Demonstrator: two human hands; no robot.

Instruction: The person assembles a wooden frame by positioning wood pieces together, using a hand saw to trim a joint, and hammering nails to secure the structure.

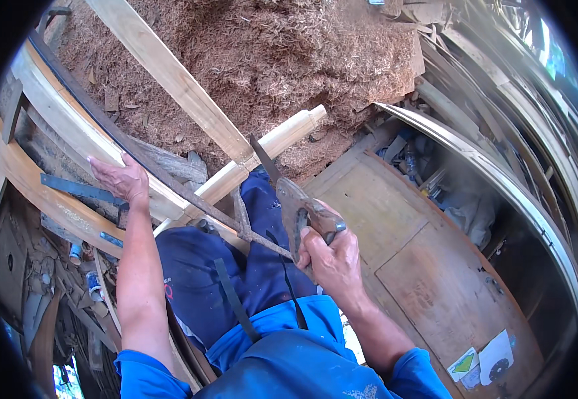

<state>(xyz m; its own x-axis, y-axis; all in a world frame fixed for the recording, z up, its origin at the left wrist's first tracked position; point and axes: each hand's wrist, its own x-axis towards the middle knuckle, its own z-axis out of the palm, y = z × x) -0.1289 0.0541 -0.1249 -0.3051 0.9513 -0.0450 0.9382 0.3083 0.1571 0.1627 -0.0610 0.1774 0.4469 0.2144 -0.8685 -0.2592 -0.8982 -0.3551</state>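
My right hand [332, 256] is closed round the wooden handle of a handsaw [289, 193]. Its dark blade points up and left, with the tip over the joint between two pale timbers. One is a turned wooden post [279, 141] lying across my thighs; the other is a long flat rail [176, 80] meeting it at an angle. My left hand [122, 178] lies with fingers stretched out against a pale timber [63, 116] on the left, holding nothing. Beside it runs a long dark narrow bar [169, 179]. Whether the saw teeth touch the wood, I cannot tell.
Wood shavings [255, 60] heap up ahead. On the right lie a wooden cabinet panel [428, 266], a long curved board [495, 176] and stacked planks [521, 86]. A curved orange-brown timber [56, 193] and scrap wood are at my left.
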